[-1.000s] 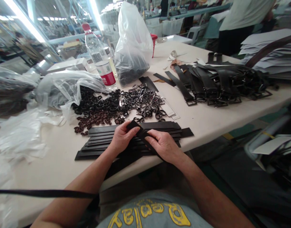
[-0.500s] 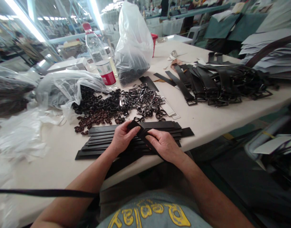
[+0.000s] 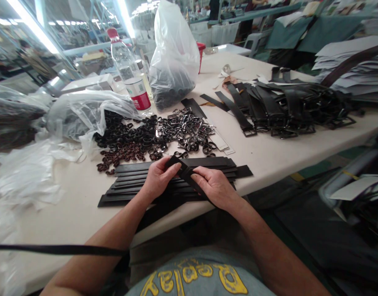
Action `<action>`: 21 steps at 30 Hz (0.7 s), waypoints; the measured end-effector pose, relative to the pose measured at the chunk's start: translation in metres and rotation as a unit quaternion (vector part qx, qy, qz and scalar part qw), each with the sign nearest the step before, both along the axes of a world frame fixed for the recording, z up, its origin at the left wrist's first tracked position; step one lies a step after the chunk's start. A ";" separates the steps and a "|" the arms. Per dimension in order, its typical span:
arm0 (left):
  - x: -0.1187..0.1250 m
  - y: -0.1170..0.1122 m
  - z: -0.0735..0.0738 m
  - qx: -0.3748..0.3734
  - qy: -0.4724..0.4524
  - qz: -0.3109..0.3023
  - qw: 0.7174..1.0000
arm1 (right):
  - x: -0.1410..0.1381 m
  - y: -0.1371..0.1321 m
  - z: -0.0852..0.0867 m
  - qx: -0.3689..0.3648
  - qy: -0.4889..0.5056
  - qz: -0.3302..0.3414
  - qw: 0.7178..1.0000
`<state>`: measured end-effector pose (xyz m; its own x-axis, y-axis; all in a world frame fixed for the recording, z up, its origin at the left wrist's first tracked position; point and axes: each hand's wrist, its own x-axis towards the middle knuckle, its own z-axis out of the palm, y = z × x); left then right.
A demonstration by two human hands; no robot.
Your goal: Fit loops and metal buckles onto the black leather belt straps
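Observation:
A black belt strap point(image 3: 185, 173) is pinched between both of my hands, tilted from upper left to lower right. My left hand point(image 3: 159, 176) is closed on its upper end, thumb on top. Further down, my right hand point(image 3: 214, 185) grips the same strap with thumb and fingers. Beneath them lies a row of flat black straps point(image 3: 127, 186) at the table's front edge. Just beyond are a heap of metal buckles point(image 3: 189, 127), black belt loops point(image 3: 133, 137) and brown loops point(image 3: 122, 154). What the fingers hold under the strap is hidden.
Straps with buckles attached point(image 3: 278, 109) are piled at the right. Behind the loops stand a plastic bottle point(image 3: 130, 74) and a clear bag of dark pieces point(image 3: 173, 61). Crumpled plastic point(image 3: 31, 176) covers the left side. A stack of sheets point(image 3: 346, 65) sits at far right.
My right hand has shifted very slightly along the strap. My left hand keeps its grip, and the heaps on the table are the same.

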<state>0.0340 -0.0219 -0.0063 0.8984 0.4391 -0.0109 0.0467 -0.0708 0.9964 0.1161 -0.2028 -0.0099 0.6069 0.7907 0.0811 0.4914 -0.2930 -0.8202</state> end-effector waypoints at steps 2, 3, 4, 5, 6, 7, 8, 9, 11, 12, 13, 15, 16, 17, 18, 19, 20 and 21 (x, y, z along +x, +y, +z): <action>0.000 0.000 0.000 -0.003 0.008 0.000 1.000 | 0.001 -0.001 0.000 -0.005 -0.014 -0.002 1.000; 0.000 0.000 0.001 -0.005 0.011 0.000 1.000 | 0.002 -0.002 0.000 -0.007 -0.021 -0.004 1.000; 0.000 0.000 0.001 -0.007 0.014 -0.001 1.000 | 0.003 -0.003 0.001 -0.008 -0.028 -0.007 1.000; -0.001 0.000 0.002 -0.008 0.016 -0.002 1.000 | 0.004 -0.003 0.002 -0.008 -0.033 -0.010 0.999; -0.001 0.000 0.002 -0.007 0.018 -0.003 1.000 | 0.005 -0.004 0.003 -0.008 -0.037 -0.014 0.999; -0.001 0.000 0.003 -0.006 0.020 -0.004 1.000 | 0.006 -0.005 0.003 -0.006 -0.040 -0.017 0.999; -0.001 -0.001 0.003 -0.005 0.022 -0.005 1.000 | 0.007 -0.005 0.004 -0.005 -0.040 -0.020 0.999; -0.002 -0.001 0.003 -0.003 0.024 -0.005 1.000 | 0.007 -0.005 0.005 -0.003 -0.038 -0.023 0.999; -0.002 -0.001 0.004 0.000 0.024 -0.006 1.000 | 0.008 -0.006 0.005 -0.002 -0.034 -0.027 0.999; -0.001 -0.001 0.004 0.003 0.025 -0.006 1.000 | 0.007 -0.006 0.005 -0.004 -0.032 -0.029 0.999; -0.001 -0.001 0.005 0.006 0.025 -0.007 1.000 | 0.007 -0.006 0.004 -0.007 -0.031 -0.031 0.999; -0.001 -0.001 0.005 0.013 0.024 -0.010 1.000 | 0.007 -0.005 0.002 -0.015 -0.033 -0.035 0.999; -0.001 0.000 0.004 0.016 0.025 -0.011 1.000 | 0.007 -0.004 0.002 -0.020 -0.034 -0.038 0.998; -0.001 0.000 0.004 0.020 0.025 -0.012 0.999 | 0.007 -0.004 0.001 -0.025 -0.037 -0.040 0.998; -0.001 -0.001 0.004 0.023 0.025 -0.012 0.999 | 0.007 -0.004 0.000 -0.030 -0.039 -0.042 0.998; -0.001 -0.001 0.004 0.026 0.025 -0.013 0.999 | 0.007 -0.003 -0.001 -0.034 -0.042 -0.044 0.998; -0.001 -0.001 0.004 0.028 0.024 -0.012 0.999 | 0.007 -0.003 -0.001 -0.037 -0.045 -0.045 0.997; -0.001 -0.001 0.003 0.030 0.024 -0.012 0.999 | 0.007 -0.003 -0.002 -0.039 -0.048 -0.046 0.997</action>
